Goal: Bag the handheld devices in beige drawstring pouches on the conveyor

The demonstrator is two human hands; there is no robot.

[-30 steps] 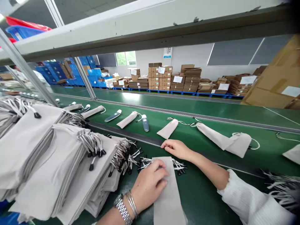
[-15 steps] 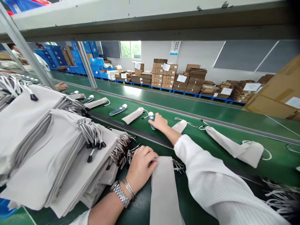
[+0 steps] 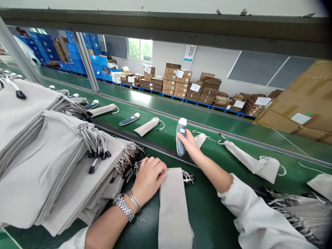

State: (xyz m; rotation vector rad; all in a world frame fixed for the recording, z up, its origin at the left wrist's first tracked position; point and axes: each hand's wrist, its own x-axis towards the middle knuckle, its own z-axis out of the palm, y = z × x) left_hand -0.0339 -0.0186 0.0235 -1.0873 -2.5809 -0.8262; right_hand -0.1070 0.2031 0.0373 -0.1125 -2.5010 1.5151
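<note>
Green conveyor belt (image 3: 207,221) here, with cartons (image 3: 176,79) piled way behind it. Right hand (image 3: 189,145) has a firm, closed grip on a navy-and-white handheld device (image 3: 181,136), held tilted, and a small drawstring pouch (image 3: 200,139) sits just past it. Left hand (image 3: 149,180) lies open, fingertips on a flat beige pouch (image 3: 173,207), right beside a big pouch stack (image 3: 44,166).

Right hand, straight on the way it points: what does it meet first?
Probably the grey metal rail along the far edge of the green conveyor belt, beyond the white-and-navy handheld device in the right hand; the way there looks free, but depth is unclear.
</note>
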